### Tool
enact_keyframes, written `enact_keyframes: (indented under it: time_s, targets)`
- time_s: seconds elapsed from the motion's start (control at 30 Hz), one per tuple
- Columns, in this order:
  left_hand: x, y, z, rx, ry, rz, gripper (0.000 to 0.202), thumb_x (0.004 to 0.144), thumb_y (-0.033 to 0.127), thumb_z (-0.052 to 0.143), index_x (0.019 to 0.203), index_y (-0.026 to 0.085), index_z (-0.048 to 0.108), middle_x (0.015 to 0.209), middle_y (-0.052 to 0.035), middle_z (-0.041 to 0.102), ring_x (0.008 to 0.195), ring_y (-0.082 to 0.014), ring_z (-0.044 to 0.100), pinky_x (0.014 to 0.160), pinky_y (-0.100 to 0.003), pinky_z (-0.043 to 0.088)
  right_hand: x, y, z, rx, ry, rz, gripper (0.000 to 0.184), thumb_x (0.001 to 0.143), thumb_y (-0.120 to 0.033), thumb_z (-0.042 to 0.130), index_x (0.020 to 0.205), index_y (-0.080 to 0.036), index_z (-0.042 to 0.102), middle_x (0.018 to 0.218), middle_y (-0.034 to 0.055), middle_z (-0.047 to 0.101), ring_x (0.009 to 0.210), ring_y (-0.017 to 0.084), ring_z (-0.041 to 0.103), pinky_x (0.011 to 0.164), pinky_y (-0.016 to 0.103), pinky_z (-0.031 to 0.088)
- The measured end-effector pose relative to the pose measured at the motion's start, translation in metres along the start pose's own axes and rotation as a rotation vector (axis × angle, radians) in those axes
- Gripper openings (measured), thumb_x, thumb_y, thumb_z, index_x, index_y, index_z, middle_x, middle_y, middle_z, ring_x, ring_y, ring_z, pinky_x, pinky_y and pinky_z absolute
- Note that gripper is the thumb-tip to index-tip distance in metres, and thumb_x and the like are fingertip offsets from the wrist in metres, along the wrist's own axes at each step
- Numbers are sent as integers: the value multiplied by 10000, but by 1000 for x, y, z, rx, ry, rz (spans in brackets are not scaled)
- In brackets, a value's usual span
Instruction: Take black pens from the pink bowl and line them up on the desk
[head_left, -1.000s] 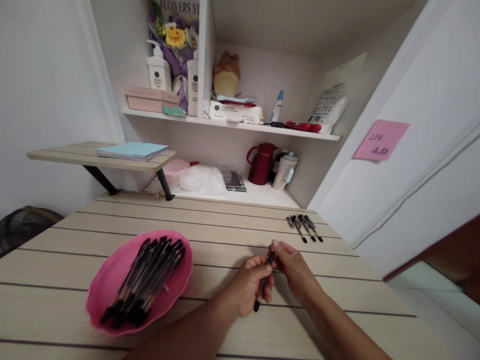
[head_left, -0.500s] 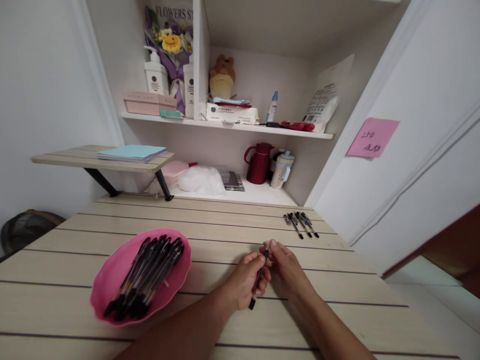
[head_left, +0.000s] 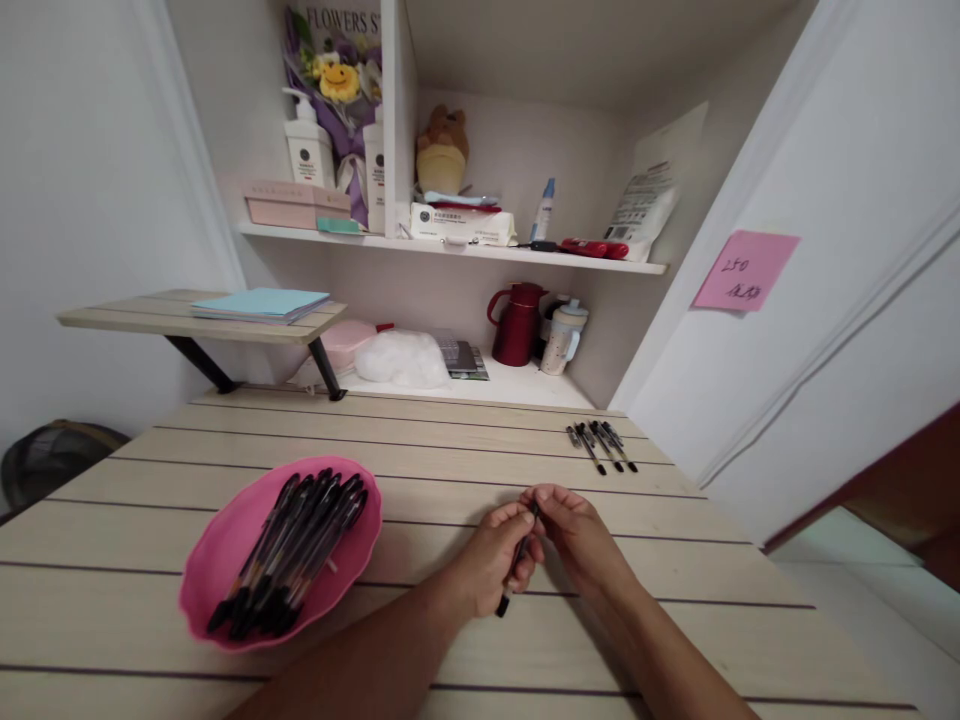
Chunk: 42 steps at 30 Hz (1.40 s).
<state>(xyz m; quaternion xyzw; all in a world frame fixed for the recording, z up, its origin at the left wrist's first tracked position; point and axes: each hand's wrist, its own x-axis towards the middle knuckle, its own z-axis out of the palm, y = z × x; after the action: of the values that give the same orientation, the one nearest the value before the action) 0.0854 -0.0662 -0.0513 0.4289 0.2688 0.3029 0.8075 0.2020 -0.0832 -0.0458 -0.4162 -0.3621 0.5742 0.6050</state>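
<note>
My left hand (head_left: pixel 487 560) is closed around a black pen (head_left: pixel 504 603), whose lower end sticks out below the fingers. The pen slants, its upper end pointing away from me. At that upper end, the fingertips of my right hand (head_left: pixel 576 535) are pinched together on the pen; they hide its tip. To the left, a pink scalloped bowl (head_left: pixel 206 560) holds a heap of black pens (head_left: pixel 292 555) with clear barrels. Several more pens (head_left: pixel 602 445) lie side by side on the wooden tabletop (head_left: pixel 450 430), beyond my right hand.
A small raised shelf (head_left: pixel 135 312) with blue paper (head_left: pixel 259 303) stands at the back left. Behind the table, a white bag (head_left: pixel 401 360), a red jug (head_left: pixel 517 325) and a pale cup (head_left: pixel 564 340) sit under a loaded shelf (head_left: pixel 525 257). A pink note (head_left: pixel 746 270) hangs at right.
My right fingertips have shifted slightly down onto the pen's upper end, covering the part that showed before. The left hand keeps its hold. The view has shifted slightly.
</note>
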Motion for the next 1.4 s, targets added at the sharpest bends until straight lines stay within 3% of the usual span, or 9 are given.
enact_keyframes:
  time_s: [0.07, 0.37, 0.6, 0.77, 0.83, 0.97, 1.03, 1.23, 1.4]
  targets:
    - [0, 0, 0, -7, 3, -2, 261, 752, 421, 517, 807, 173, 454, 531, 61, 483, 297, -13, 312, 331, -164, 122, 0, 0, 0, 44, -2, 9, 311, 680, -445, 655, 779, -154, 603, 513, -29, 531, 345, 98, 465, 347, 230, 363]
    - [0, 0, -2, -40, -44, -31, 294, 739, 454, 542, 797, 182, 448, 519, 63, 485, 293, -5, 287, 342, -163, 95, -4, -3, 4, 82, 11, -21, 265, 655, -401, 690, 690, -155, 598, 491, -26, 520, 341, 94, 449, 326, 219, 353]
    - [-1, 1, -3, -62, -54, -40, 296, 738, 459, 533, 798, 177, 465, 524, 58, 475, 305, -5, 271, 354, -165, 82, -3, -3, 6, 153, 49, 2, 330, 645, -446, 685, 822, -177, 613, 755, 33, 635, 424, 85, 466, 327, 213, 374]
    - [-1, 1, 0, -7, -6, -22, 232, 752, 407, 491, 766, 177, 460, 521, 58, 466, 300, -7, 264, 341, -162, 93, -2, 3, 5, 54, 27, 20, 294, 678, -445, 660, 687, -160, 586, 456, -41, 489, 331, 84, 438, 330, 207, 334]
    - [0, 1, 0, 8, 1, -24, 230, 749, 406, 483, 754, 179, 455, 519, 57, 466, 301, -8, 267, 340, -159, 93, -2, 3, 3, 51, 31, 0, 258, 667, -401, 683, 684, -160, 591, 478, -32, 521, 328, 87, 443, 319, 208, 323]
    - [1, 0, -2, 16, -21, -47, 226, 734, 402, 490, 748, 178, 459, 523, 53, 476, 305, -7, 260, 342, -157, 90, 3, -5, -6, 174, 82, -52, 227, 659, -364, 696, 797, -195, 632, 800, 35, 655, 573, 134, 591, 436, 240, 453]
    - [1, 0, -3, 10, -50, -43, 221, 735, 395, 486, 751, 176, 464, 536, 49, 487, 307, -6, 255, 340, -160, 95, 8, -11, -16, 174, 154, -110, 238, 635, -331, 721, 825, -213, 641, 810, 27, 656, 706, 150, 615, 556, 251, 499]
    - [0, 2, -3, 23, -35, -46, 157, 733, 333, 463, 747, 177, 466, 528, 47, 486, 306, -12, 251, 339, -171, 91, 27, -16, -65, -279, 503, -178, 296, 598, -321, 718, 841, -186, 618, 620, -5, 614, 593, 149, 590, 544, 264, 483]
    - [-1, 2, -1, 24, -34, -56, 178, 728, 350, 472, 755, 174, 463, 534, 50, 484, 308, -9, 254, 344, -168, 77, 53, -27, -109, -1095, 628, -139, 178, 696, -332, 549, 741, -170, 607, 595, 30, 638, 578, 174, 596, 551, 274, 452]
